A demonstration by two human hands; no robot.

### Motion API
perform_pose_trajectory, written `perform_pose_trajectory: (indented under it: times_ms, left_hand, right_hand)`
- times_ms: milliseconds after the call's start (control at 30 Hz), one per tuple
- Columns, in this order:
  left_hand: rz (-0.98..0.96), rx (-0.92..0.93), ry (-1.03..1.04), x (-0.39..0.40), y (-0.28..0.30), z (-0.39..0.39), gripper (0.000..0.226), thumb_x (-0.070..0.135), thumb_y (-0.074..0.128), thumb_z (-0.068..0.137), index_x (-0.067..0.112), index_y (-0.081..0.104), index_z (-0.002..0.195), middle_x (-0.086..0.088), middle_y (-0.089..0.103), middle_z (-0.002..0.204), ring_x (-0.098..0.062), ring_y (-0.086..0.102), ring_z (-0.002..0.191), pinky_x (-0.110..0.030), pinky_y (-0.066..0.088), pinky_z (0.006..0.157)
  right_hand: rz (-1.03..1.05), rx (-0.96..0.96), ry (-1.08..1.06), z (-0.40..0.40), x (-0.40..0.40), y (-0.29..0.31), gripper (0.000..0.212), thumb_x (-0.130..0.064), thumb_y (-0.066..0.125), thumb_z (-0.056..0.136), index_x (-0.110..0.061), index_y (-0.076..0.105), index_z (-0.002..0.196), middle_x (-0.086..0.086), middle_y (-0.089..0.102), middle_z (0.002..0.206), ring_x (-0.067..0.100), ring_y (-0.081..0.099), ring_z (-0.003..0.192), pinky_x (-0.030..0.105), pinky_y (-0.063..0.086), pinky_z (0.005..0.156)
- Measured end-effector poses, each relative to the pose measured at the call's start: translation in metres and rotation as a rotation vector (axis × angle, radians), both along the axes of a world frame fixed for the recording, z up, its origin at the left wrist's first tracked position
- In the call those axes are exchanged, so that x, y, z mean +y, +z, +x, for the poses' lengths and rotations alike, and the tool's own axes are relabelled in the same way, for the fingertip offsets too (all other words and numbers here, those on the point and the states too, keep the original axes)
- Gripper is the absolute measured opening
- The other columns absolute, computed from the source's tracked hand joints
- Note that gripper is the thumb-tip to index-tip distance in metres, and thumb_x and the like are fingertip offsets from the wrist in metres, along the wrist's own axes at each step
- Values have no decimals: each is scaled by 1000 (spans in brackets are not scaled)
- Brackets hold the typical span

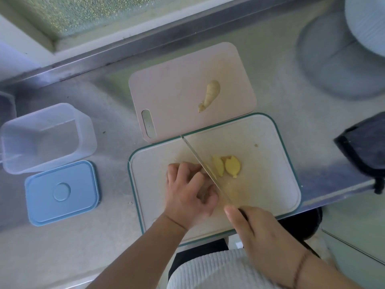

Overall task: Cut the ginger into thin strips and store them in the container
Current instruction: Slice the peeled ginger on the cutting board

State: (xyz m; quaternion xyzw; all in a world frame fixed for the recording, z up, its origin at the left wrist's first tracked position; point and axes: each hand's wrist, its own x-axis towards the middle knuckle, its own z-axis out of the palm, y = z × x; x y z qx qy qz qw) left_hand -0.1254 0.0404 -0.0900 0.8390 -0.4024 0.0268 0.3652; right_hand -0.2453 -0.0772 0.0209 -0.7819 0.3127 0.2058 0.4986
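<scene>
Ginger under the left hand (188, 191) is hidden by curled fingers pressing down on the green-rimmed board (270, 195), hard against the knife blade (200, 162). Right hand (260, 232) is clenched round the knife's handle, which it mostly covers. Two cut ginger slices (227, 167) lie just right of the blade. Beyond the board, a whole ginger piece (210, 94) rests on a pink board (177, 80). Left of the board on the surface (83, 236): clear container (46, 137), open, and its blue lid (62, 191) beside it.
</scene>
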Motion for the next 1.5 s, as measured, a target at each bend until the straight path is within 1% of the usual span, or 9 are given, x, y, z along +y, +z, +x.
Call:
perform_pose_trajectory:
  times_ms: [100,233,400,533,733,933,1067,1300,1500]
  left_hand:
    - [-21,-10,-27,-1,0,0,19,20,65,73,23,49,84,-9,63,89,-31,52,77,-30,32,84]
    - [-36,-22,-18,-3,5,1,13,29,53,87,22,44,81,-10,63,90,-25,45,81,-36,37,75]
    - [2,-10,-24,-1,0,1,21,21,64,71,23,45,80,-10,63,90,-32,51,78,-37,37,77]
    - [11,7,-27,1,0,0,16,29,66,75,19,55,79,-10,62,94,-30,47,84,-38,39,74]
    - [-5,-4,-13,1,-1,0,22,25,70,73,21,52,85,-5,57,101,-29,46,87,-42,42,73]
    - [-6,-18,-23,3,3,0,26,28,69,75,21,50,91,-1,53,105,-29,47,88,-42,43,76]
    - [15,-6,-1,2,3,-1,27,29,68,74,19,50,91,-7,63,95,-34,54,82,-41,42,79]
    - [66,7,21,2,-1,-2,20,27,70,74,8,67,80,-8,65,92,-36,56,79,-35,37,82]
    - [50,40,28,3,0,-2,18,25,69,74,9,65,82,-9,62,91,-36,52,81,-32,35,83]
  right_hand:
    - [45,-4,-7,6,-5,-4,63,-73,20,81,-18,40,58,-5,39,47,8,36,48,29,39,55]
    - [79,-91,4,38,-11,-21,80,-74,19,83,-3,50,66,-3,38,49,10,37,48,36,38,52]
    - [60,43,5,1,-5,-8,59,-72,23,79,-19,41,59,-6,40,49,8,39,51,28,41,59]
    - [48,-36,34,26,-10,-30,76,-71,19,81,-5,53,66,-3,44,52,10,41,50,33,40,55]
    - [17,-55,-25,-3,-10,-31,52,-62,26,87,-22,36,56,-10,41,47,7,36,48,20,33,52]
    - [-13,-68,-73,-10,-14,-16,61,-70,23,86,-20,38,55,-4,41,48,7,39,47,27,37,53]
    - [-7,-59,-69,-19,-5,-3,61,-76,22,82,-23,45,63,-5,43,49,7,41,50,24,36,54]
    - [-29,-30,-78,-23,-3,-4,74,-86,15,72,-19,40,56,-4,48,55,11,43,53,26,39,59]
    - [-29,-20,-76,-22,-4,2,77,-92,11,67,-21,36,54,-5,47,53,9,41,51,24,37,56]
